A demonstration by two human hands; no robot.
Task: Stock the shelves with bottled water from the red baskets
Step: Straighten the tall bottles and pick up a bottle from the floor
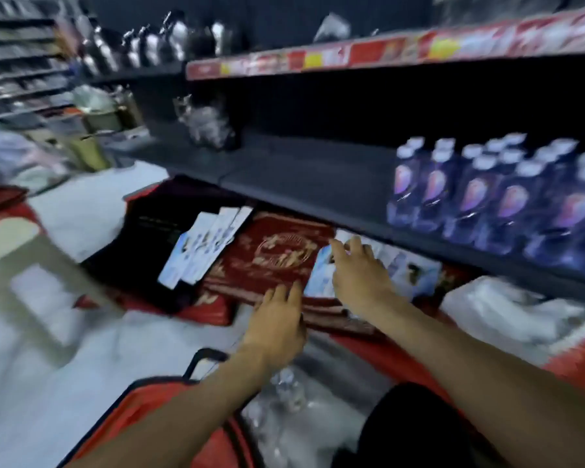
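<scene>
Head view, frame motion-blurred. Left hand (277,319) reaches forward with fingers extended and spread, flat over the edge of a dark red box with gold print (277,255) on the lowest level; it holds nothing. Right hand (358,271) reaches further in, fingers splayed and resting on a pale blue-white carton (321,278) just beside the red box; whether it grips the carton cannot be told.

Bottled water (493,194) stands upright in rows at the right end of the dark middle shelf (301,173); caps white, labels purple-pink. The rest of that shelf is bare up to a blurred shiny bundle (206,123) at the back.

Red basket (142,410) sits at bottom, below the forearms, black handle raised; clear bottles (284,390) lie inside, detail blurred.

More pale cartons (203,244) lean left of the red box.
</scene>
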